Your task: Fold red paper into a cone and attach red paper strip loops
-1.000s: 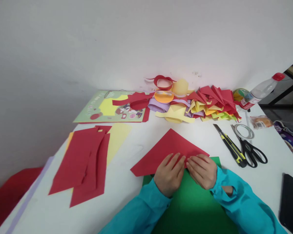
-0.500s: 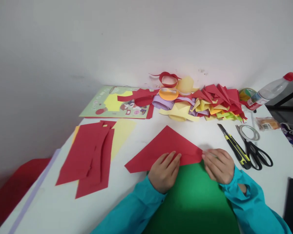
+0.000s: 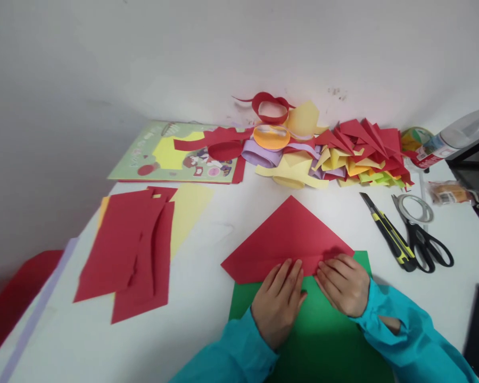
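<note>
White surface (image 3: pixel 175 340), lower centre of frame: left hand (image 3: pixel 276 307) presses red paper (image 3: pixel 290 231), fingers (image 3: pixel 296 280) unclamped; right hand (image 3: pixel 344 283) touches it, grip unclear.

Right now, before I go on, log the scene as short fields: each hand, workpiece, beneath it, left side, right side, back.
Left hand: fingertips at near edge of red paper
Right hand: fingertips at same edge, farther right
Workpiece: red paper, one corner pointing away from the person
Beneath: green sheet, partly covered
Left side: overlapping red sheets
Right side: utility knife, scissors, tape roll
Back: piled folded paper, bottle
</note>
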Action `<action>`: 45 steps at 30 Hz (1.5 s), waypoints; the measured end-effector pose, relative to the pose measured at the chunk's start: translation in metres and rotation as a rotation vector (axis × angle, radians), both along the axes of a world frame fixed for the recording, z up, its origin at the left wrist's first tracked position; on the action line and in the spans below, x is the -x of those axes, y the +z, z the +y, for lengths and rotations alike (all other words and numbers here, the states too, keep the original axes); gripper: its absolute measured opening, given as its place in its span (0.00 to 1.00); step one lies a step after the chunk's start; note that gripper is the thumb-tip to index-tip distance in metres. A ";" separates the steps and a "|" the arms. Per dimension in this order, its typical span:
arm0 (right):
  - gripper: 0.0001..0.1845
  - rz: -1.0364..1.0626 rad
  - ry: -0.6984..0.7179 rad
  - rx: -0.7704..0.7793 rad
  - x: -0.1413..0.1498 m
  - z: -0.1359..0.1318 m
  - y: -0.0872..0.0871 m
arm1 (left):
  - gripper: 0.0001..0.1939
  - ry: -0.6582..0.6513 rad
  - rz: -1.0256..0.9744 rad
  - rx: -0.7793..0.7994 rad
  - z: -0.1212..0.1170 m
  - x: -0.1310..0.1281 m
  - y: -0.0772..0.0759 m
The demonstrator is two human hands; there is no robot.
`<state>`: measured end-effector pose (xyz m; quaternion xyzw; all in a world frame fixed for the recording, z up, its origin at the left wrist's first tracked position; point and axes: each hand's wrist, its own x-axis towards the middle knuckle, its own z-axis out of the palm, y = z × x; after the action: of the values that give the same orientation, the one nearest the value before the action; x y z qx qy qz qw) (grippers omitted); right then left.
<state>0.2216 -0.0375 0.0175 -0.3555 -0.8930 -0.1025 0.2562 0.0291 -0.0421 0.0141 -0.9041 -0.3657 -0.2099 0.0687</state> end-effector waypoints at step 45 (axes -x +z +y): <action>0.14 0.009 -0.288 0.203 0.004 0.021 0.009 | 0.23 0.145 0.025 0.362 0.024 -0.021 0.001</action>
<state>0.2173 -0.0165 0.0261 -0.5042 -0.8375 -0.0458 0.2056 0.0502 -0.0179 0.0147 -0.8755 -0.4608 -0.1242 -0.0754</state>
